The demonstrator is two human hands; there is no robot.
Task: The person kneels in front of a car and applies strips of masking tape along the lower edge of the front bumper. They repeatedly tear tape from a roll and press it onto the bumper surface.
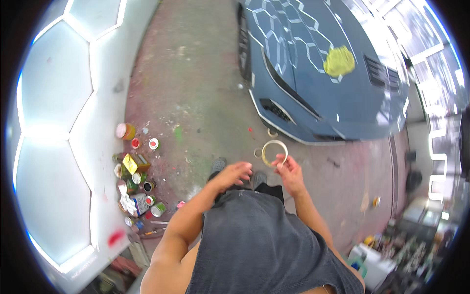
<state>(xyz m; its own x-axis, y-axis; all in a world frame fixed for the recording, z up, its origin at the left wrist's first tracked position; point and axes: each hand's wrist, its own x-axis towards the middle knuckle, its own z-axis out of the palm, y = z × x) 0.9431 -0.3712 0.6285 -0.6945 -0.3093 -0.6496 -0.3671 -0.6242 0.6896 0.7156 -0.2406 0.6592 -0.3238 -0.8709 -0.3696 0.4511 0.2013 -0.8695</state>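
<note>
My right hand (292,175) pinches a thin, pale yellow roll of tape (265,156) at its lower right edge, holding it up in front of me. The hole of the roll shows the floor through it. To the left, my left hand (236,174) is apart from the roll, its fingers loosely stretched with nothing in them. On the floor beyond lie another ring-shaped roll (272,133) and a smaller ring (257,153), partly hidden by the held one.
A grey-blue car (313,103) stands ahead to the right, with a yellow-green cloth (339,61) on its hood. Several paint cans (157,209) line the lit wall (54,181) at left. A cluttered pile of bottles and parts (409,250) fills the lower right.
</note>
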